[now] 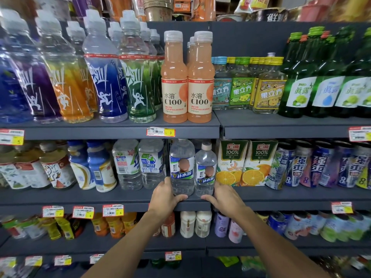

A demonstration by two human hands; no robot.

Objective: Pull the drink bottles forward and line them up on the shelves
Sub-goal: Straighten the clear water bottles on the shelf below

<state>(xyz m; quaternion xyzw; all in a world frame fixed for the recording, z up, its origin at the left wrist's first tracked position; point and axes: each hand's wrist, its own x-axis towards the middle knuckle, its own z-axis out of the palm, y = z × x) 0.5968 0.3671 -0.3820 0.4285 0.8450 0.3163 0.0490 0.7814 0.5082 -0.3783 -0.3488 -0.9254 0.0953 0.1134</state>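
— Where is the left bottle (pixel 182 167)?
— On the middle shelf (pixel 100 197), near the front, just beside the right bottle (pixel 205 169)
— And the hands?
— Fingers curled round one each: left hand (pixel 163 194) the left, right hand (pixel 224 195) the right

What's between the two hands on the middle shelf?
Head view: two clear water bottles side by side, the left bottle gripped by the left hand, the right bottle by the right hand.

"C100" on two peach bottles (pixel 174 77), "100%" on orange-juice cartons (pixel 232 157), possibly "3" on a yellow price tag (pixel 160 132).
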